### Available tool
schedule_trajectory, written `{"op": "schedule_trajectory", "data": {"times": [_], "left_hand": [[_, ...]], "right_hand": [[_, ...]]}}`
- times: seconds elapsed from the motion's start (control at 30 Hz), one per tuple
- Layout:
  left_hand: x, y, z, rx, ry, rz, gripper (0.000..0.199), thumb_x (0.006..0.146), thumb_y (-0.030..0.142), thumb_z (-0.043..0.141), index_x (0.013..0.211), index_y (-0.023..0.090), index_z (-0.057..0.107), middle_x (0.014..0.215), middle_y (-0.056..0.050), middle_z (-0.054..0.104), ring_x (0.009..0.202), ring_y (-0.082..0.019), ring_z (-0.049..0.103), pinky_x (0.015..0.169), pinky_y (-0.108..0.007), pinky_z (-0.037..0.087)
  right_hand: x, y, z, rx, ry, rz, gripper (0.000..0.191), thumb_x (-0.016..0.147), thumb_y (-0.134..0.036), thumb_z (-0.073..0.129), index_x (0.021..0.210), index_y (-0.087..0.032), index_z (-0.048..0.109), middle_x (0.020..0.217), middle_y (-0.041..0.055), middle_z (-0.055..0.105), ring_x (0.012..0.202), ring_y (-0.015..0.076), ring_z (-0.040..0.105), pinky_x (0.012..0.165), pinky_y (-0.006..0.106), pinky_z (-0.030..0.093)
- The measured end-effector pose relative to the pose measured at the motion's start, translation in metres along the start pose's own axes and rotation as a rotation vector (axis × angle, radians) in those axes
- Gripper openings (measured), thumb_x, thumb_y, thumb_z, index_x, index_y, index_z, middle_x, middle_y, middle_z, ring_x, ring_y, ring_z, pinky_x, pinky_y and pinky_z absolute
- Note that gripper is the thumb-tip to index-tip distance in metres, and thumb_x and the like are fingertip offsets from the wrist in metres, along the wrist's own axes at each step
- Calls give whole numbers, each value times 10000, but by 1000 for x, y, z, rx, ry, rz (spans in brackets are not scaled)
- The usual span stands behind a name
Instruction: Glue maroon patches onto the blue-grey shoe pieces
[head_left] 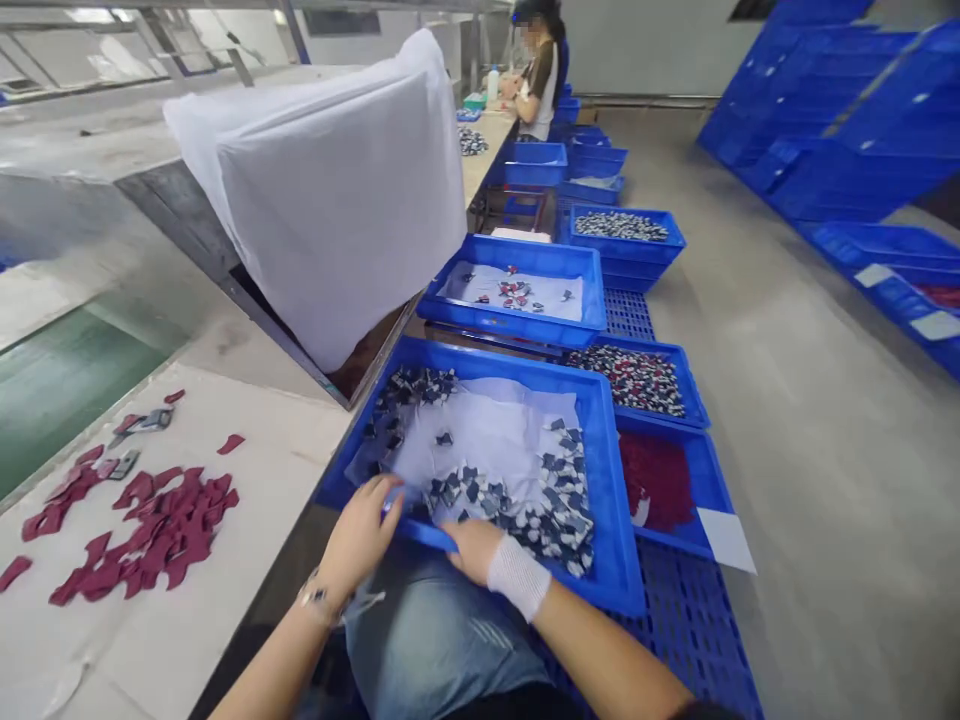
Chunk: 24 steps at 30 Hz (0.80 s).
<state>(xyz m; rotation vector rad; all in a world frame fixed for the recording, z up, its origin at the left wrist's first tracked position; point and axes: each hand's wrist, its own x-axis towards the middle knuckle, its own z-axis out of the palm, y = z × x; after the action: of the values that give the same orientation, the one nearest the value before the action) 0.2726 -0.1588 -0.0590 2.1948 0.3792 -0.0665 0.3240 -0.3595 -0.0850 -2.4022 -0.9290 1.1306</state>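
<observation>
A shallow blue plastic crate is right before me, lined with white cloth. Small dark and white pieces lie on the cloth, mostly along the near and right sides. My left hand grips the crate's near rim toward its left corner, thumb and fingers on either side. Further right on the same rim, my right hand is closed over the edge, with its fingertips partly hidden. White mesh wraps my right wrist.
Maroon pieces are scattered on the worktable at left, beside a metal housing draped with white cloth. Other blue crates stand ahead and to the right. A person sits at the far bench. Crates are stacked across the floor.
</observation>
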Motion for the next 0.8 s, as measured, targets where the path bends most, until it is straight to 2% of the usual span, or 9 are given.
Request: {"op": "schedule_trajectory", "data": {"times": [0.1,0.17,0.23,0.33,0.43,0.5,0.57,0.67,0.8], "left_hand": [[80,-3,14,75,118,-86,435,833,260,668,1254,191,581,1391,-131,496,1339,-347,410,1165,-522,258],[125,-11,20,133,176,-143,550,848,267,668,1356,170,480,1502,-145,355,1399,-364,304,1156,-586,216],[164,-20,25,192,201,-174,628,858,298,673,1419,203,408,1568,-128,229,1435,-381,204,1157,-620,181],[208,-32,33,244,171,-205,668,872,330,667,1457,237,358,1588,-114,174,1433,-397,198,1140,-650,211],[233,-43,38,251,120,-217,600,902,330,635,1439,226,388,1561,-121,248,1406,-381,279,1118,-640,279],[243,-51,38,240,92,-191,549,924,328,607,1423,211,412,1541,-121,291,1390,-370,316,1108,-627,306],[250,-57,38,224,74,-157,527,925,325,606,1408,203,433,1530,-119,314,1381,-362,334,1105,-620,315],[261,-63,38,182,58,-150,508,906,319,636,1372,203,472,1506,-122,353,1358,-344,373,1100,-605,336],[267,-64,39,39,13,-187,418,927,333,606,1306,176,523,1393,-119,477,1240,-303,502,1025,-538,445]], "right_hand": [[-20,10,0,-6,-58,-56,401,947,-399,611,1271,-168,563,1137,88,649,999,234,652,892,462,534],[-15,19,-19,8,-71,-97,462,926,-472,621,1274,-172,569,1127,87,658,993,236,656,883,460,539],[9,27,-51,14,-20,-102,485,934,-491,598,1307,-185,548,1202,98,632,1056,247,634,917,470,521],[73,36,-109,-37,126,2,509,946,-418,600,1385,-196,467,1384,124,503,1212,297,533,1004,532,448],[148,35,-150,-120,175,152,493,932,-355,631,1373,-198,476,1445,121,432,1263,324,479,1018,561,426],[191,32,-161,-169,161,229,493,933,-339,631,1379,-202,472,1457,121,417,1269,329,472,1015,567,429],[222,30,-162,-208,140,261,523,937,-340,625,1409,-213,440,1486,123,382,1285,338,455,1018,574,426],[253,35,-158,-254,115,241,554,937,-339,623,1435,-227,408,1516,122,338,1305,349,430,1026,584,414],[276,46,-157,-301,96,157,510,937,-334,625,1401,-213,451,1486,118,385,1292,337,447,1034,580,405]]}}
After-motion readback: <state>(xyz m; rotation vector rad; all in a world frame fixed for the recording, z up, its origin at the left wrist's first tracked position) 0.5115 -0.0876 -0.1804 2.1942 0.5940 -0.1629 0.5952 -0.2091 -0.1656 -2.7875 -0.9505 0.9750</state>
